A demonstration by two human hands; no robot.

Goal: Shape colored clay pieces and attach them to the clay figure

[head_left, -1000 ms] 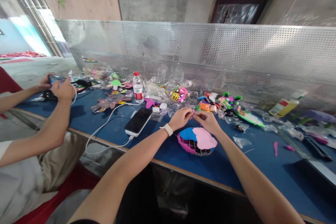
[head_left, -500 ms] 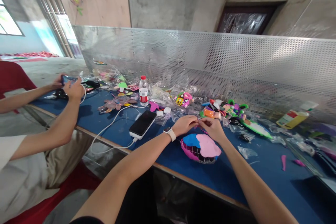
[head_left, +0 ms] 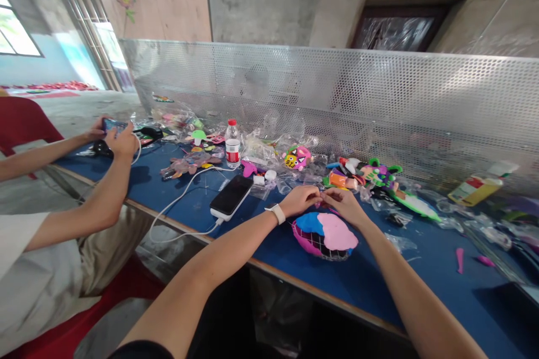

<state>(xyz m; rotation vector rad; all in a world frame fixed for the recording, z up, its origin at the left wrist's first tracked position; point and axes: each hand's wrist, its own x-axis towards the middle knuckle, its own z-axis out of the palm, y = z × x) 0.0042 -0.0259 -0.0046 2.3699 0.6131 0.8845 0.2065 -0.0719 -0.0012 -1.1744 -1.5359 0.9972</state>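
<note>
My left hand (head_left: 300, 202), with a pale watch band at the wrist, and my right hand (head_left: 343, 203) meet fingertip to fingertip over the blue table. Both are closed in a pinch; what they hold, if anything, is too small to make out. Just below them on the table sits a rounded wire-mesh form (head_left: 329, 251). Pink clay (head_left: 338, 232) and blue clay (head_left: 310, 223) cover its top, and magenta covers its left side. Some bare mesh shows dark at the front. A bit of magenta lies behind the form, partly hidden by my hands.
A phone on a white power bank (head_left: 231, 196) with a cable lies to the left, near a red-capped bottle (head_left: 232, 146). Clay figures and plastic bags line the perforated metal screen (head_left: 261, 90). A yellow bottle (head_left: 475, 189) stands right. At far left, another person's hands hold a phone (head_left: 114, 125).
The view has shifted slightly, moving most things a little to the right in the picture. My hands stay pinched together behind the clay-covered form, with only small finger movement.
</note>
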